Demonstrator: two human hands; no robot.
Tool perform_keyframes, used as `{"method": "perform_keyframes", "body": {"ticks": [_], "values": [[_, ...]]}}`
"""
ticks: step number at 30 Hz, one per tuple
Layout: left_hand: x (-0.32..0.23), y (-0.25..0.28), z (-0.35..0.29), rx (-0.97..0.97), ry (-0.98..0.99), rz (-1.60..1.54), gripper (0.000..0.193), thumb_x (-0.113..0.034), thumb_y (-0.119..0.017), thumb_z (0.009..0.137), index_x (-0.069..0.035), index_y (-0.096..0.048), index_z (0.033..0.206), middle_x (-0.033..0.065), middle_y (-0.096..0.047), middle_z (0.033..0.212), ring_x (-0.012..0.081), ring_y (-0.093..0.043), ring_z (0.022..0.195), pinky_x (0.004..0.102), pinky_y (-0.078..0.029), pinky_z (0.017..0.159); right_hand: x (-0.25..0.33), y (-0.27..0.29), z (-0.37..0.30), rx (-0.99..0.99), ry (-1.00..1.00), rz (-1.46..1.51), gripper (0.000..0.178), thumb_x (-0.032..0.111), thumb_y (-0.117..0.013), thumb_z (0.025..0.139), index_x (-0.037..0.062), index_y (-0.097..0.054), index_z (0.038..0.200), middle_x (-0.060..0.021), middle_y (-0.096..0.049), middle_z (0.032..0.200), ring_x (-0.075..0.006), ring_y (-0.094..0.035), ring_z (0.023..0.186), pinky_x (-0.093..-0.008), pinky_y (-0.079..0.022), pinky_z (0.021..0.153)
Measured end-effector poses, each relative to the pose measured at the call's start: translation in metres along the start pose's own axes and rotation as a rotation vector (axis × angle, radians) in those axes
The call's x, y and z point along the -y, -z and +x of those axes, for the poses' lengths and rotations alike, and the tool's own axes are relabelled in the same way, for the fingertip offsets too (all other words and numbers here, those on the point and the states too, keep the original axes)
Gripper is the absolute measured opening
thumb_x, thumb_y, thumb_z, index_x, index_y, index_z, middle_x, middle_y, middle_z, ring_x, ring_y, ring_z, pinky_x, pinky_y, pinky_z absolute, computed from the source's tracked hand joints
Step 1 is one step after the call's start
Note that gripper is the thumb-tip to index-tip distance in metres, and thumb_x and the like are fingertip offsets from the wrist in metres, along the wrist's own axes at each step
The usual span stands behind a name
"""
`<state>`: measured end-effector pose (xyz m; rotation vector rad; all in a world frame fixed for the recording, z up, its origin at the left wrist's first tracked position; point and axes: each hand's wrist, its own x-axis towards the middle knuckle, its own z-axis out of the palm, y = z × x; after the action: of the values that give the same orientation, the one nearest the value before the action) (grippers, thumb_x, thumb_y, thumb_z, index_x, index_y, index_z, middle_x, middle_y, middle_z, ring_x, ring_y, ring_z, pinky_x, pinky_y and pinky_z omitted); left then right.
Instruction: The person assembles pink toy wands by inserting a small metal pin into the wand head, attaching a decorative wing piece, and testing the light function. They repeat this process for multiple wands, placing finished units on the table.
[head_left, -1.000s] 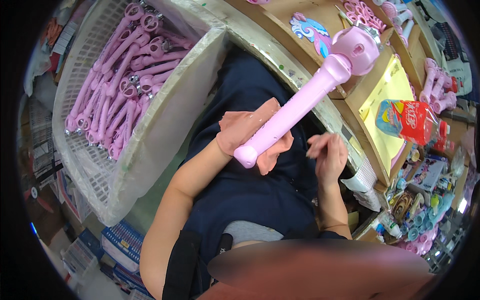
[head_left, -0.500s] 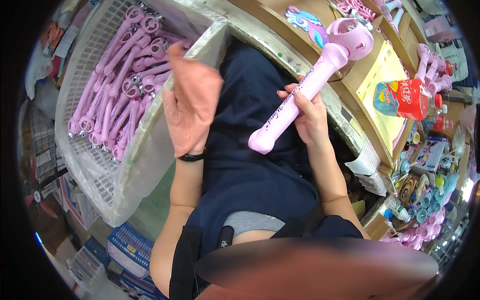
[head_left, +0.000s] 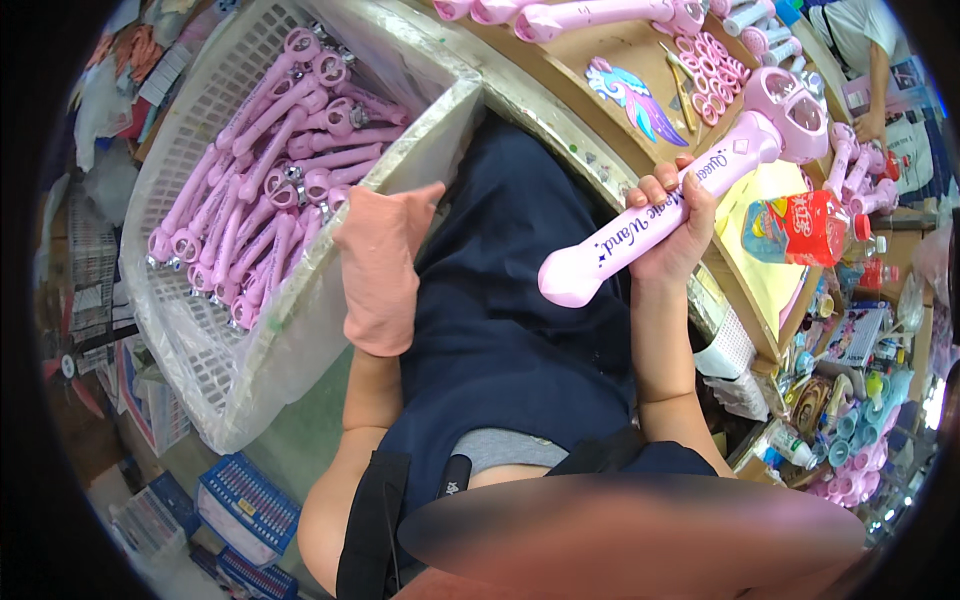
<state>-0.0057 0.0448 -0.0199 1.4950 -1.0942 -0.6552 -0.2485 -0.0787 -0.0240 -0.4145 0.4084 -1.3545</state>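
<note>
My right hand is closed around the handle of a pink toy wand. The wand slants from its rounded end at lower left up to a wide head with clear windows at upper right, and dark lettering runs along the handle. A salmon-pink cloth covers my left hand down to the wrist, so its fingers are hidden. This hand is raised beside the near edge of a plastic-lined crate, apart from the wand. Many similar pink wands lie heaped inside the crate.
The white crate's wall stands at left. On the cardboard worktop lie a winged decoration, pink rings, yellow paper and a red-labelled bag. More wands lie at the far edge. Another person's arm shows at upper right.
My right hand has moved right with the wand and turned it, so its lettering faces up more fully. The cloth-covered left hand has dropped lower, and the cloth now hides the palm and wristband.
</note>
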Motion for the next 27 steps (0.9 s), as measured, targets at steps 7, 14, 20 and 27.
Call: {"method": "perform_keyframes", "body": {"ticks": [7,14,20,27], "values": [[0.013,-0.002,-0.014,-0.103,-0.608,1.165,0.031,-0.022,-0.058,0.091,-0.004,-0.055,0.115,0.0154,-0.052,0.093,0.0311,-0.055,0.085,0.0381,-0.048,0.072,-0.014,-0.017,0.002,-0.044,0.053,-0.208,0.028,0.012,-0.064,0.089,0.008,-0.049,0.112,-0.0072,-0.056,0.083,-0.0174,-0.058,0.069,-0.0352,-0.051,0.066],[-0.02,-0.059,-0.018,0.111,-0.197,0.244,0.026,-0.011,-0.069,0.083,-0.006,-0.062,0.107,0.0049,-0.062,0.084,0.015,-0.063,0.076,0.03,-0.051,0.068,-0.052,-0.039,-0.012,0.049,0.11,-0.194,0.032,0.001,-0.062,0.088,0.0078,-0.045,0.114,-0.0089,-0.057,0.085,-0.0191,-0.059,0.069,-0.0392,-0.054,0.068],[0.023,-0.063,-0.025,0.533,0.885,-1.365,0.041,-0.036,-0.058,0.091,-0.003,-0.053,0.116,0.0097,-0.061,0.091,0.022,-0.06,0.075,0.0274,-0.047,0.059,-0.071,-0.033,-0.03,0.337,0.038,-0.187,0.037,-0.01,-0.064,0.08,0.0063,-0.044,0.106,-0.0117,-0.056,0.082,-0.0207,-0.058,0.067,-0.0363,-0.051,0.064],[0.005,-0.07,-0.029,0.648,0.38,-0.787,0.062,-0.058,-0.049,0.093,-0.002,-0.059,0.118,0.0107,-0.066,0.101,0.0236,-0.065,0.089,0.0379,-0.049,0.085,-0.044,-0.015,-0.006,0.669,-0.749,0.287,0.034,0.016,-0.067,0.086,0.005,-0.045,0.11,-0.0099,-0.048,0.067,-0.017,-0.047,0.047,-0.03,-0.039,0.045]]}}
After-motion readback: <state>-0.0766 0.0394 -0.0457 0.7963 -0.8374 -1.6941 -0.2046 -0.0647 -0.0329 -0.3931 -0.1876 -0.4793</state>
